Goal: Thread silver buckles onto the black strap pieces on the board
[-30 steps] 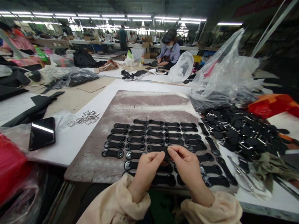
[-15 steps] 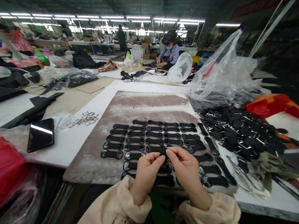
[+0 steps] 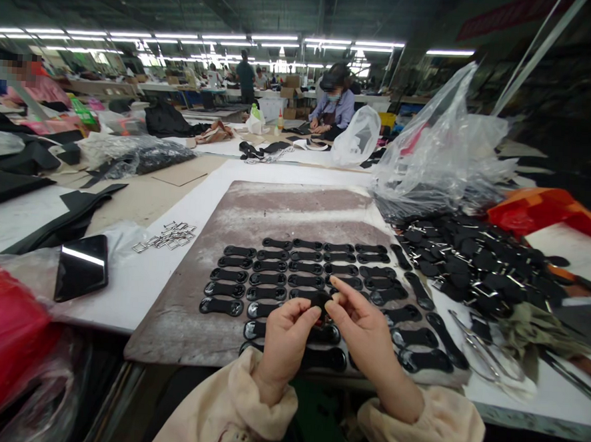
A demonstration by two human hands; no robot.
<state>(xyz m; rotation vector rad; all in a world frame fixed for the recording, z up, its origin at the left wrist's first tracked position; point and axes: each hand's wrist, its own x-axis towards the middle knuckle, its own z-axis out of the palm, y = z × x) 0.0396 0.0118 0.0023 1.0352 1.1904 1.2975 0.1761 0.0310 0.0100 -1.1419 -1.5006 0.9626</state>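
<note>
A small black strap tab point(image 3: 320, 302) is pinched between my two hands above the front of a brown board. My left hand point(image 3: 287, 332) grips its left side with thumb and fingers closed. On the other side, my right hand point(image 3: 364, 326) holds it by thumb and fingertips, with the index finger raised off it. Fingers partly hide the tab. Rows of flat black strap tabs point(image 3: 223, 306) with rounded, glossy ends lie on the board point(image 3: 168, 336), some hidden below my hands.
Rectangular metal rings point(image 3: 167, 237) lie left of the board, near a black phone point(image 3: 81, 268). To the right are a heap of black tabs with metal rings point(image 3: 477, 265), scissors point(image 3: 481, 346) and a plastic bag point(image 3: 429, 156). A co-worker point(image 3: 333, 103) sits across the table.
My right index finger has lifted off the tab and now points up and away. Both hands stay in nearly the same place, still holding the tab.
</note>
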